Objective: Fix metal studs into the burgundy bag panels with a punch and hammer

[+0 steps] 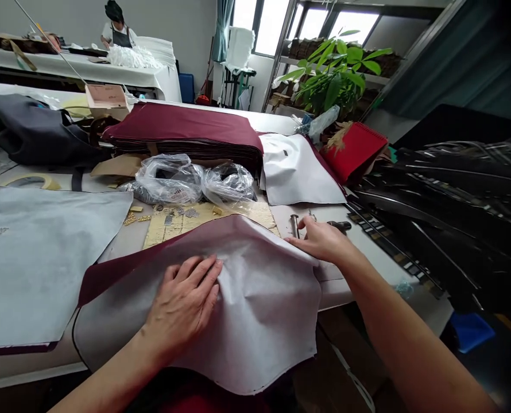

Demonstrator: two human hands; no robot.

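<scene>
A pale grey fabric piece with a maroon underside lies over the table's front edge, humped in the middle. My left hand rests flat on it, fingers stretched out. My right hand sits at the piece's far right corner, fingers curled on the edge of the fabric, next to a small metal punch and a dark-handled tool.
A tan board with small metal pieces lies behind the fabric. Beyond are clear plastic bags, a maroon fabric stack, a white piece and red pieces. Another grey sheet lies left. A person works at a far table.
</scene>
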